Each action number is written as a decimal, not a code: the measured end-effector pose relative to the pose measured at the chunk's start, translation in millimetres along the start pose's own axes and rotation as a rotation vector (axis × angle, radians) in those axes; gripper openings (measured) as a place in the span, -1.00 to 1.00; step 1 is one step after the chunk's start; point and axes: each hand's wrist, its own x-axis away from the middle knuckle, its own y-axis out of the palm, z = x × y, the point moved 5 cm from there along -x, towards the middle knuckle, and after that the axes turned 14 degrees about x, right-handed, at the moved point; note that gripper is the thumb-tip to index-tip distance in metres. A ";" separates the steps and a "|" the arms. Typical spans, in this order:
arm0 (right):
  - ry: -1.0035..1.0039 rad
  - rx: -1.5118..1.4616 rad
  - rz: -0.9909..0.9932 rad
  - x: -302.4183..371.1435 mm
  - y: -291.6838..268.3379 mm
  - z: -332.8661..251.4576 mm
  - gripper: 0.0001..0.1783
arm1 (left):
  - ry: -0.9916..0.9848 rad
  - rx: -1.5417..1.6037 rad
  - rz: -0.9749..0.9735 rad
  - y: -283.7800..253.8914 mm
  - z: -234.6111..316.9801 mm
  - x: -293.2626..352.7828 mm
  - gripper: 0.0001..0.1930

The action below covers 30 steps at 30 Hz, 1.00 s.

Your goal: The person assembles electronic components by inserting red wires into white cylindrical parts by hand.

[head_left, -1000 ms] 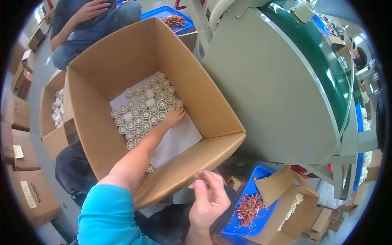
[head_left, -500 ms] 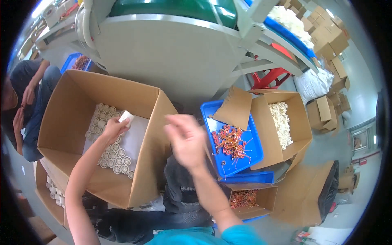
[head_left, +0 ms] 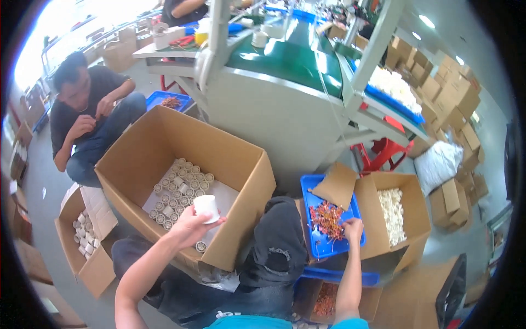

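My left hand (head_left: pixel 192 229) is closed around a white plastic cylinder (head_left: pixel 206 208), held upright over the near right part of a large cardboard box (head_left: pixel 131 192). Inside that box, similar white round pieces (head_left: pixel 183 183) stand in rows on a pale sheet. My right hand (head_left: pixel 353 228) reaches to the right side of a blue tray (head_left: pixel 323 249), fingers pinched at the edge of a pile of small red and orange parts with thin wires (head_left: pixel 327 215). Whatever is between those fingertips is too small to make out.
A cardboard flap (head_left: pixel 335 185) lies across the tray's far end. Right of it stands a box of cream-coloured pieces (head_left: pixel 391 216). A smaller box of white cylinders (head_left: pixel 85 236) sits at left. Another person (head_left: pixel 90 118) crouches behind it. A green-belted conveyor (head_left: pixel 285 66) stands ahead.
The view has tilted up. My left hand has brought the white cylinder toward me, near the box's right side. My right hand has gone from beside the box to the parts in the blue tray.
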 end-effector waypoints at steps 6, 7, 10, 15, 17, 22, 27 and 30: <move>-0.006 -0.328 0.357 31.7 -78.5 -38.2 -0.79 | -0.008 -0.313 0.169 -37.2 -5.7 4.9 -0.56; -0.023 -0.318 0.365 35.2 -92.2 -39.2 -0.79 | 0.000 -0.294 0.165 -40.1 -4.6 3.4 -0.56; -0.111 -0.184 0.684 47.9 -129.5 -40.9 -0.79 | 0.006 -0.214 0.145 -35.3 -2.7 5.2 -0.58; -0.217 -0.123 0.554 72.0 -154.3 -92.4 -0.83 | 0.105 -0.468 0.078 -30.1 -1.8 5.5 -0.50; -0.347 -0.429 0.496 87.1 -150.3 -134.4 -0.86 | 0.115 -0.581 0.001 -15.7 -2.0 6.6 -0.47; -0.606 -0.815 -0.237 155.9 -95.9 -293.8 -0.85 | 0.417 -1.077 -0.446 31.2 -1.1 19.4 -0.48; -0.764 -0.904 -0.677 196.1 -59.6 -390.5 -0.76 | 0.218 -1.336 -0.247 9.1 12.3 15.5 -0.53; -0.811 -0.963 -0.867 200.0 -42.6 -416.3 -0.73 | 0.362 -1.420 -0.145 1.7 33.9 26.1 -0.53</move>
